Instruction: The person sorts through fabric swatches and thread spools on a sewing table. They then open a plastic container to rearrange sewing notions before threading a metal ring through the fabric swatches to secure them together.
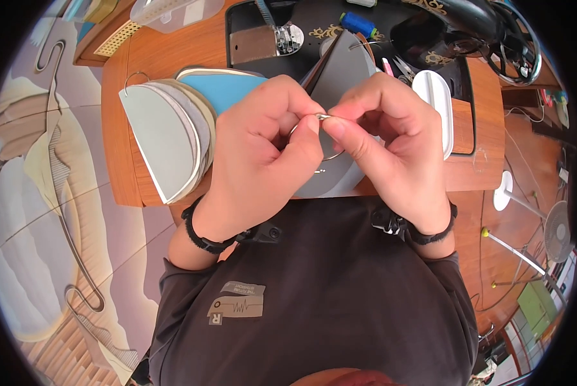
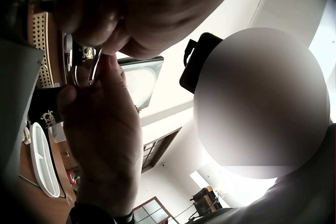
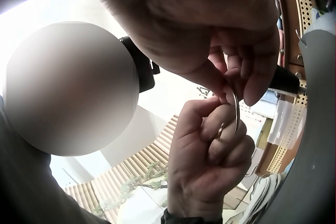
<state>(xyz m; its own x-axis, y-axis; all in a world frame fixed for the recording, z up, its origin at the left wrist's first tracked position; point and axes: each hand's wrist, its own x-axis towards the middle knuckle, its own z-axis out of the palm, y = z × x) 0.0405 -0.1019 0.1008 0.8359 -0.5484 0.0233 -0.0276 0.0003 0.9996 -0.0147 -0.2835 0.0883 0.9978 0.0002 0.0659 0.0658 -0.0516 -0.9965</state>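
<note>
In the head view a thin metal ring [image 1: 334,156] is pinched between the two hands above grey rounded sheets [image 1: 346,80]. The left hand [image 1: 262,148] grips one side with thumb and curled index finger; the right hand [image 1: 401,145] pinches beside it, the fingertips nearly touching. The left wrist view shows the curved ring [image 2: 93,71] between the left hand [image 2: 152,11] and the right hand [image 2: 102,124]. In the right wrist view the ring [image 3: 237,112] runs down from the fingers of the right hand [image 3: 194,19] past the left hand [image 3: 210,155]. Fingers cover the ring's ends.
Half-round sheets on a ring [image 1: 163,135] and a blue sheet [image 1: 221,90] lie to the left. Behind stands a black sewing machine [image 1: 455,19] with blue thread [image 1: 358,24]. Scissors [image 1: 405,67] and a white tray [image 1: 435,106] lie at the right of the wooden table [image 1: 124,122].
</note>
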